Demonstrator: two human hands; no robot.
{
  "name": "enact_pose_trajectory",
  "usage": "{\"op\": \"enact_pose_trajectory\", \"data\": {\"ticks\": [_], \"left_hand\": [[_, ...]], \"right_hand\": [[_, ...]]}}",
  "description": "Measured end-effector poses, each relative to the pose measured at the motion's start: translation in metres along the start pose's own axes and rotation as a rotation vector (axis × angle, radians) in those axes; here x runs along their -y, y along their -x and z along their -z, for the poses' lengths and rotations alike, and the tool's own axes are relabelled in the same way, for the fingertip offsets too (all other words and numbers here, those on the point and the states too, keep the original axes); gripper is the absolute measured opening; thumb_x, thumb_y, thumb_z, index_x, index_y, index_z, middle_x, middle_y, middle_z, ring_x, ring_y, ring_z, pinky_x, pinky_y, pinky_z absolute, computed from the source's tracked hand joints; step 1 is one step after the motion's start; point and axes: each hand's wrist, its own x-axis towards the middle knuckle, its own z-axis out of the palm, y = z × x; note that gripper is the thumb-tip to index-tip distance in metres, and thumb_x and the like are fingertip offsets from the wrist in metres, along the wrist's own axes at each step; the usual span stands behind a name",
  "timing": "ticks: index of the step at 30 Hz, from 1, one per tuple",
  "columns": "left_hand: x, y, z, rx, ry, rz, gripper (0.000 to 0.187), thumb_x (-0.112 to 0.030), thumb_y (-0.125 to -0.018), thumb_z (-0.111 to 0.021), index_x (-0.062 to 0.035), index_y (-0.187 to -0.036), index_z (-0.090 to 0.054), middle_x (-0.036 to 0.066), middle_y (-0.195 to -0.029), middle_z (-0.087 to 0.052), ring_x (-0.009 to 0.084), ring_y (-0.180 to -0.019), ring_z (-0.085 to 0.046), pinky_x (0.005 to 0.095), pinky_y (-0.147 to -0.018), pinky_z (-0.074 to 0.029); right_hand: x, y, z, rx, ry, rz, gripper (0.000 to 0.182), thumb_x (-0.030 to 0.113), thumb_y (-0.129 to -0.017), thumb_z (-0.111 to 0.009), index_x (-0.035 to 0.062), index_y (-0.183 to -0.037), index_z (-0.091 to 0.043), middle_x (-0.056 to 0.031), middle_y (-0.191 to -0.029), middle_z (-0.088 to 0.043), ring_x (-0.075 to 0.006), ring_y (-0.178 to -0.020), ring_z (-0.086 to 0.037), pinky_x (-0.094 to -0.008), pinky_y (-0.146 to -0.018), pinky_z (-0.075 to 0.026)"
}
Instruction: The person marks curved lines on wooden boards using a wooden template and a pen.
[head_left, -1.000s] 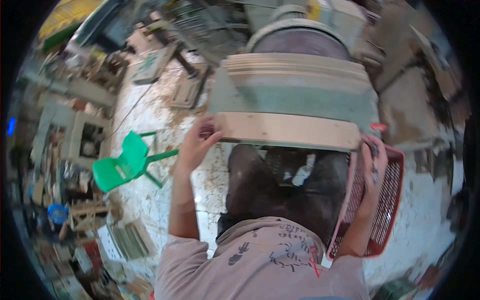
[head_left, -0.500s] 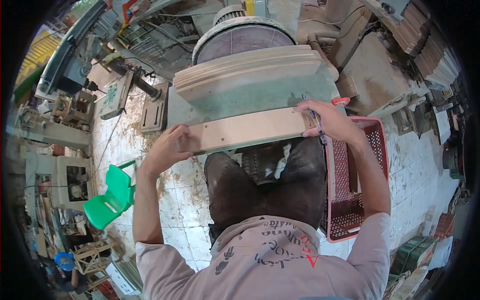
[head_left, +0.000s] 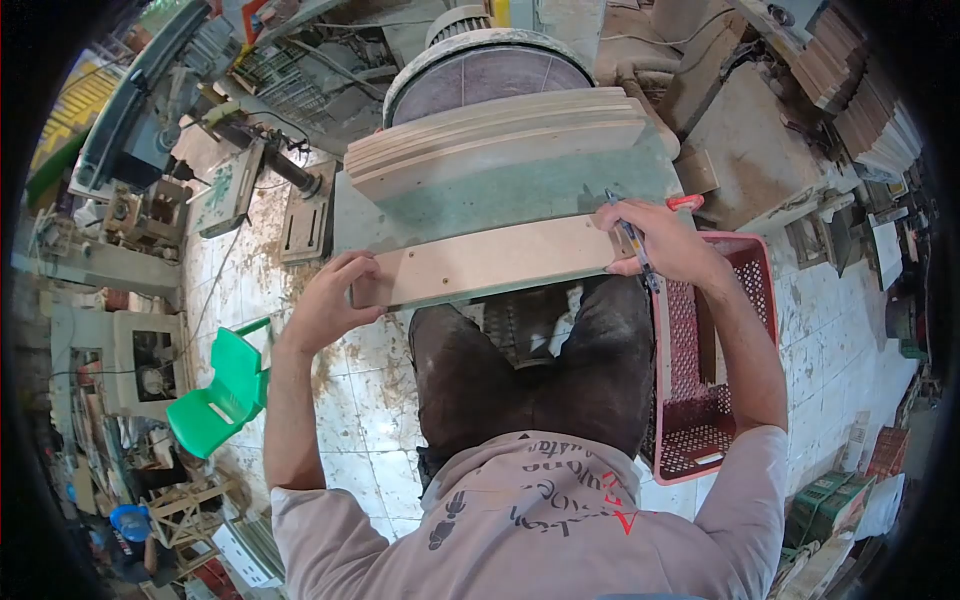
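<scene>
I see my left hand (head_left: 325, 300) gripping the left end of a long wooden board (head_left: 490, 262), fingers curled over its top edge with the thumb under the near side. The board lies crosswise along the near edge of the green tabletop (head_left: 500, 195) of the sanding machine, above my knees. My right hand (head_left: 660, 240) rests on the board's right end, at the near right corner of the tabletop, and its fingers are pinched around a pen (head_left: 630, 238) whose tip points toward the far side; part of the hand also presses on the wood.

At the far edge of the tabletop a stack of curved boards (head_left: 500, 125) sits against the round sanding disc (head_left: 485, 75). Just beside my right leg on the floor stands a red plastic crate (head_left: 700, 400), with my right forearm passing over its left rim. A green plastic chair (head_left: 220, 395) stands on the tiled floor well off to my left, among sawdust. More stacked wood pieces (head_left: 860, 110) lie at the far right of the workshop.
</scene>
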Motion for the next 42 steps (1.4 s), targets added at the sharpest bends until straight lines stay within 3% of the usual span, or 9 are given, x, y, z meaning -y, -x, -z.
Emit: {"op": "enact_pose_trajectory", "data": {"ticks": [5,9,11,12,15,19,31,36,42], "left_hand": [[0.005,0.000,-0.003,0.000,0.044,-0.003,0.046,-0.009,-0.065,-0.080,-0.0048,-0.104,-0.058,0.011,-0.120,-0.057,0.0315,-0.109,-0.056,0.0366,-0.095,-0.046],[0.007,0.002,-0.004,0.000,0.046,-0.001,0.049,-0.011,-0.066,-0.082,-0.0051,-0.110,-0.058,0.010,-0.121,-0.056,0.0311,-0.110,-0.056,0.0369,-0.094,-0.047],[0.015,0.009,-0.017,-0.243,0.153,0.178,0.050,-0.013,-0.072,-0.080,-0.0064,-0.116,-0.058,0.010,-0.122,-0.055,0.0267,-0.102,-0.059,0.0350,-0.086,-0.050],[0.019,0.013,-0.023,-0.324,0.249,0.273,0.041,-0.014,-0.082,-0.074,-0.0043,-0.120,-0.060,0.009,-0.111,-0.061,0.0183,-0.087,-0.061,0.0299,-0.076,-0.051],[0.046,0.023,-0.035,-0.349,0.382,0.363,0.031,-0.015,-0.089,-0.067,0.0008,-0.116,-0.063,0.007,-0.096,-0.066,0.0119,-0.077,-0.059,0.0260,-0.070,-0.049],[0.038,0.028,-0.039,-0.357,0.486,0.438,0.029,-0.016,-0.092,-0.063,0.0043,-0.112,-0.066,0.005,-0.090,-0.068,0.0104,-0.079,-0.059,0.0244,-0.071,-0.048],[0.032,0.029,-0.039,-0.370,0.703,0.506,0.031,-0.010,-0.090,-0.063,0.0065,-0.115,-0.064,0.008,-0.102,-0.068,0.0111,-0.088,-0.061,0.0246,-0.081,-0.048],[0.029,0.028,-0.041,-0.391,0.733,0.493,0.031,-0.012,-0.089,-0.065,0.0070,-0.113,-0.064,0.008,-0.099,-0.068,0.0117,-0.087,-0.061,0.0246,-0.079,-0.048],[0.032,0.026,-0.044,-0.428,0.635,0.489,0.033,-0.018,-0.087,-0.069,0.0065,-0.109,-0.066,0.008,-0.091,-0.070,0.0117,-0.081,-0.062,0.0254,-0.074,-0.050]], "right_hand": [[-0.005,0.003,-0.001,0.021,0.003,-0.038,0.052,0.023,-0.069,-0.082,0.0051,-0.109,-0.053,-0.0123,-0.115,-0.062,-0.0334,-0.111,-0.056,-0.0406,-0.094,-0.045],[-0.008,0.019,-0.004,-0.147,-0.098,-0.082,0.039,0.017,-0.080,-0.076,0.0045,-0.110,-0.055,-0.0133,-0.123,-0.060,-0.0276,-0.114,-0.057,-0.0356,-0.097,-0.043],[-0.022,0.030,-0.010,-0.533,-0.215,-0.083,0.034,0.022,-0.086,-0.072,0.0024,-0.110,-0.057,-0.0118,-0.104,-0.066,-0.0228,-0.098,-0.063,-0.0332,-0.086,-0.047],[-0.019,0.037,-0.009,-0.573,-0.340,-0.213,0.022,0.016,-0.091,-0.066,0.0009,-0.104,-0.058,-0.0076,-0.094,-0.065,-0.0155,-0.087,-0.061,-0.0283,-0.079,-0.047],[-0.026,0.051,-0.028,-0.700,-0.310,-0.252,0.016,0.012,-0.091,-0.064,-0.0001,-0.100,-0.058,-0.0042,-0.085,-0.062,-0.0108,-0.080,-0.058,-0.0259,-0.075,-0.047],[-0.011,0.050,-0.039,-0.689,-0.399,-0.336,0.015,0.010,-0.088,-0.067,0.0003,-0.096,-0.059,-0.0034,-0.083,-0.062,-0.0096,-0.077,-0.057,-0.0259,-0.072,-0.047],[-0.005,0.042,-0.053,-0.807,-0.358,-0.412,0.014,0.012,-0.087,-0.069,0.0011,-0.090,-0.062,-0.0001,-0.072,-0.060,-0.0059,-0.067,-0.053,-0.0229,-0.062,-0.044],[0.006,0.039,-0.049,-0.812,-0.324,-0.517,0.009,0.007,-0.085,-0.069,0.0027,-0.088,-0.061,0.0058,-0.074,-0.055,-0.0040,-0.068,-0.048,-0.0206,-0.062,-0.041],[-0.007,0.042,-0.052,-0.725,-0.276,-0.493,0.008,0.008,-0.092,-0.063,0.0016,-0.089,-0.058,0.0024,-0.077,-0.054,-0.0052,-0.071,-0.048,-0.0216,-0.066,-0.041]]}}
